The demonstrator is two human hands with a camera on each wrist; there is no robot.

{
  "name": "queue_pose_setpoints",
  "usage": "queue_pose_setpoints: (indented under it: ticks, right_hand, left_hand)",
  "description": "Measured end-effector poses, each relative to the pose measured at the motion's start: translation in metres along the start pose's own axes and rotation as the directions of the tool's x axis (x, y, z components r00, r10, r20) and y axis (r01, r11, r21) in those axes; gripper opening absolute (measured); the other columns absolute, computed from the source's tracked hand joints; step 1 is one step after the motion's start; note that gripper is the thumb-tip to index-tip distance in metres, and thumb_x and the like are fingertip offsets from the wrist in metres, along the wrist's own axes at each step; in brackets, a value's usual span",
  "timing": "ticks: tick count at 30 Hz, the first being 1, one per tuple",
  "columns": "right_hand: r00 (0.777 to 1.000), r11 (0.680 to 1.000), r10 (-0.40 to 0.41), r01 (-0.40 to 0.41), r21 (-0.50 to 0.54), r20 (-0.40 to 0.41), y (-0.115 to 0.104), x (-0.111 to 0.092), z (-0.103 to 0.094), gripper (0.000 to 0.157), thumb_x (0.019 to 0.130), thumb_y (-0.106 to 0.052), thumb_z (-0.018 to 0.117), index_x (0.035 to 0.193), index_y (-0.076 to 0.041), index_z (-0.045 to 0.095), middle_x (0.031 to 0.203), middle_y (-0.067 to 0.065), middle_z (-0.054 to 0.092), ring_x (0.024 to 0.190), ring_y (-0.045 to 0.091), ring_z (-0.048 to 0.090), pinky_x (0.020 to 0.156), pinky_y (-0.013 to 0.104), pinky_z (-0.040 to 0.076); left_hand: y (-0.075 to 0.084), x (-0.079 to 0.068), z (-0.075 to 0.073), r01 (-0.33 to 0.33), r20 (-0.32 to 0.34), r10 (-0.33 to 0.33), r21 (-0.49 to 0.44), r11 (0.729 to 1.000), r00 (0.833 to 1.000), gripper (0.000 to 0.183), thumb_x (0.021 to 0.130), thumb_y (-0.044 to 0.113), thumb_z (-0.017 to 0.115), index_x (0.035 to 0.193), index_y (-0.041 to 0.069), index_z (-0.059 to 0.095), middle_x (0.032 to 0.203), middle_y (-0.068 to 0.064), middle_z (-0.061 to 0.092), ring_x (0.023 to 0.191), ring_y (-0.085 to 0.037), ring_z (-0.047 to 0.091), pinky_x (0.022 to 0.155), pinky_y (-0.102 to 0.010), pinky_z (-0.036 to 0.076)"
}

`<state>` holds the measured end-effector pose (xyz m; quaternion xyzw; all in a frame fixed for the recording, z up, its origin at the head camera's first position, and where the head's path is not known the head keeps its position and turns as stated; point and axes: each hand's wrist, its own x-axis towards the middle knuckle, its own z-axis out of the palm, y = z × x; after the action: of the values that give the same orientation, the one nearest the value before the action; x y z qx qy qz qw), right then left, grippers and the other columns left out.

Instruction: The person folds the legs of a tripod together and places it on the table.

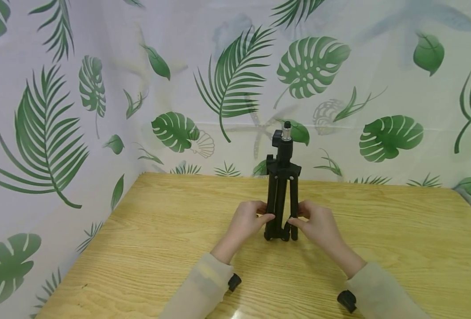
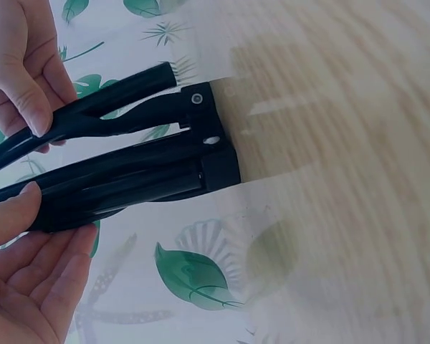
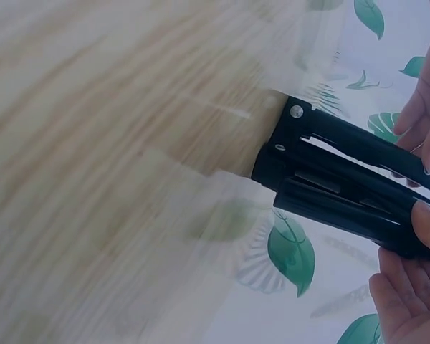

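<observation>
A black folding tripod stand (image 1: 282,190) is upright on the wooden table, with a silver-and-black screw stud at its top. Its legs are mostly folded, and the right one stands slightly apart from the others. My left hand (image 1: 246,219) holds the left side of the legs low down, thumb in front and fingers behind. On the other side, my right hand (image 1: 319,223) pinches the right leg (image 1: 294,199) near its lower end. In the left wrist view, a hinged strut joins this leg to the bottom bracket (image 2: 218,154). The right wrist view shows the same bracket (image 3: 272,154).
The light wooden table (image 1: 160,230) reaches back to a white cloth (image 1: 227,159) printed with green leaves, which also hangs along the left side. Small black devices (image 1: 234,282) sit at both sleeve cuffs.
</observation>
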<state>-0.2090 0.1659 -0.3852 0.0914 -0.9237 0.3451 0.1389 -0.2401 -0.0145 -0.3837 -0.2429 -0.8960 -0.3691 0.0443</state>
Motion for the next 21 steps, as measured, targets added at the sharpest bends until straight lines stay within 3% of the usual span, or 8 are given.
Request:
queue_pose_setpoints:
  ticks: [21]
  right_hand:
    - [1.000, 1.000, -0.011, 0.011, 0.013, 0.004, -0.0033, 0.0068, 0.0077, 0.022, 0.075, -0.009, 0.071, 0.091, 0.001, 0.059, 0.084, 0.013, 0.064, 0.080, 0.028, 0.061, 0.072, 0.045, 0.047]
  left_hand:
    - [-0.0010, 0.0001, 0.0010, -0.017, -0.010, 0.016, -0.035, 0.999, 1.000, 0.018, 0.083, 0.019, 0.063, 0.092, 0.003, 0.067, 0.087, -0.004, 0.066, 0.080, -0.012, 0.061, 0.066, -0.020, 0.047]
